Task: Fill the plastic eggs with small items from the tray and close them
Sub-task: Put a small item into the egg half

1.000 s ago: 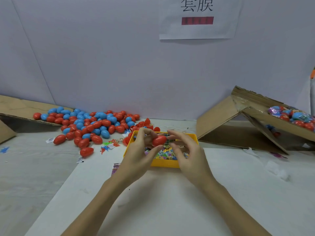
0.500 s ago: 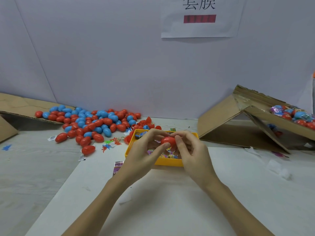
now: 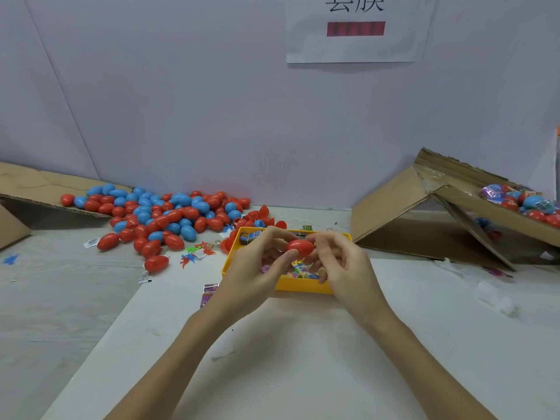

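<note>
A red plastic egg (image 3: 300, 247) hangs above the yellow tray (image 3: 298, 287), held between both hands. My left hand (image 3: 257, 268) grips its left end with thumb and curled fingers. My right hand (image 3: 339, 265) pinches its right end, fingers curled. The tray holds small colourful packets and toys, partly hidden behind my hands. A large pile of red and blue eggs (image 3: 163, 213) lies on the table to the left, with a few open red halves (image 3: 263, 218) just behind the tray.
A tilted cardboard box (image 3: 448, 213) at the right holds wrapped eggs (image 3: 521, 201). Flattened cardboard (image 3: 33, 186) lies at the far left. Small plastic toys (image 3: 197, 253) and packets (image 3: 209, 294) are scattered left of the tray. A wall stands close behind.
My right hand closed in on the red egg, which my left hand held alone a second ago. Since then both hands hold it over the tray, and it has shifted slightly right.
</note>
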{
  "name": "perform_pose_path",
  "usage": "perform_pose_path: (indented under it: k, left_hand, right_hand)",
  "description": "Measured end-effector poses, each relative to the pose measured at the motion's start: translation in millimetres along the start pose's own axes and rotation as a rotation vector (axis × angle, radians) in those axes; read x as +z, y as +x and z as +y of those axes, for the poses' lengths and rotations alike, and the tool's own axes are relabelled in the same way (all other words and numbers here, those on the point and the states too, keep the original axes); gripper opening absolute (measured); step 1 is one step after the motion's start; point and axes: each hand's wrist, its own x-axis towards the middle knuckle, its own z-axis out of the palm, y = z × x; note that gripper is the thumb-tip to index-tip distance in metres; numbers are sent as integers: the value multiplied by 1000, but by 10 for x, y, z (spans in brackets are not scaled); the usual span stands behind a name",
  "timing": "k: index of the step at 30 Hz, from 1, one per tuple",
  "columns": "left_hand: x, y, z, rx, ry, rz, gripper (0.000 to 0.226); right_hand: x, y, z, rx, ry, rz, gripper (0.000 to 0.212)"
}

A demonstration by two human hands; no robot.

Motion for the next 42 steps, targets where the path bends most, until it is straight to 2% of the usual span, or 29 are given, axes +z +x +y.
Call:
perform_pose_path:
  k: [3,6,9,11,13,17,19,25,29,33,38,42]
  left_hand:
    - [-2,-2,-17,-18,15,18,20]
    - [-4,-12,-8,-5,46,-17,26]
    - [-8,-8,-12,-2,88,44,23]
    - [-26,6,-11,-33,82,108,23]
    - [-47,19,-7,-63,92,146,26]
    - [-67,28,-1,-114,97,183,29]
    - [-63,22,0,-119,109,176,28]
    - [-48,18,-12,-120,129,153,24]
    - [-44,15,-26,-127,146,148,21]
    - [-35,13,-17,-128,161,140,22]
    - [-26,6,4,-111,182,134,24]
    - [-23,0,10,-103,191,128,22]
  right_hand:
    - [-24,10,-2,-60,-39,-47,13]
    - [-20,10,8,-55,-34,-28,11]
    - [-41,31,52,-30,-69,-1,15]
    - [-93,44,111,-74,-298,14,16]
    - [-127,45,171,-126,-560,-41,20]
    - [-151,41,241,-68,-862,-226,34]
    - [-145,34,249,-95,-930,-232,36]
    - [-158,37,173,-174,-812,-50,18]
    - [-163,22,146,-160,-711,71,27]
    - [-175,35,161,-134,-682,120,6]
    - [-193,49,172,-99,-692,148,23]
    - [-207,67,190,-121,-678,143,26]
